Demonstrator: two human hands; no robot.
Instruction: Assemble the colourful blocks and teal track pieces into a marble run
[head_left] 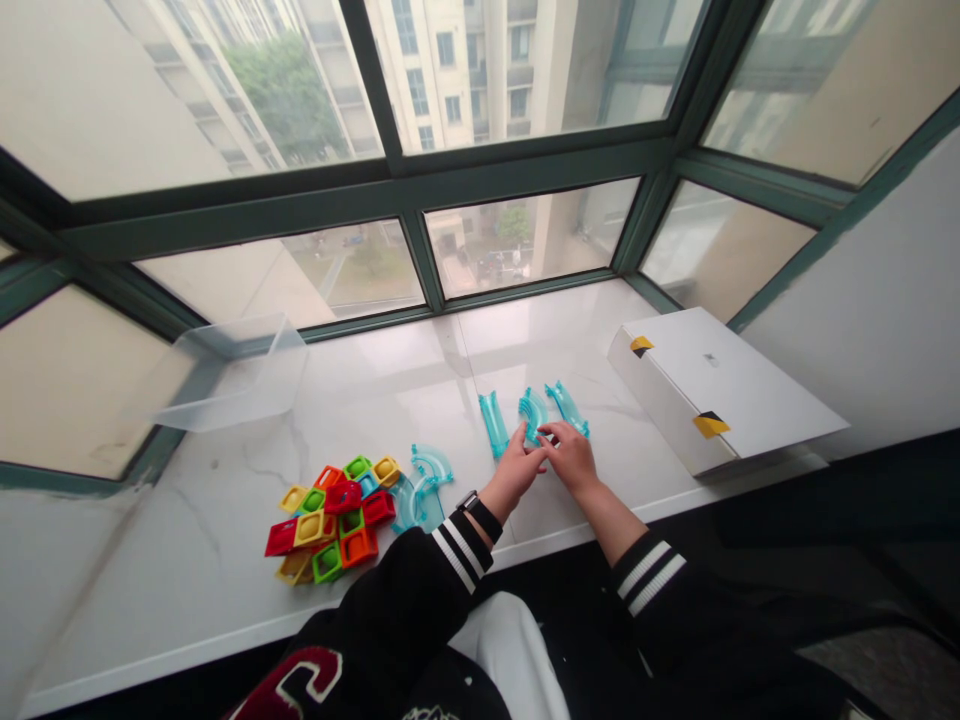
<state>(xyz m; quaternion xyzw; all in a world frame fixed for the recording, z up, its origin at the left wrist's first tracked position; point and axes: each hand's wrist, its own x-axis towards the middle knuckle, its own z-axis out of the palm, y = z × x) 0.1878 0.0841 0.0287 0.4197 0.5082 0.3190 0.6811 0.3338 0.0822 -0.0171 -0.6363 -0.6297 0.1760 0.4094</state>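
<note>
My left hand is over the worktop, fingers apart, one fingertip at the near end of a curved translucent blue track piece. From the other side, my right hand reaches in with its fingers stretched out beside that same end. The fingertips of both hands almost meet; whether they press on the piece is hard to see. Left of the curved piece lies a straight blue track piece. Another blue track piece lies slanted to the right, just beyond my right hand.
A pile of coloured plastic blocks sits on the white marbled sill at left, with more blue track pieces beside it. A clear plastic bin stands at the back left. A white box is on the right, below the windows.
</note>
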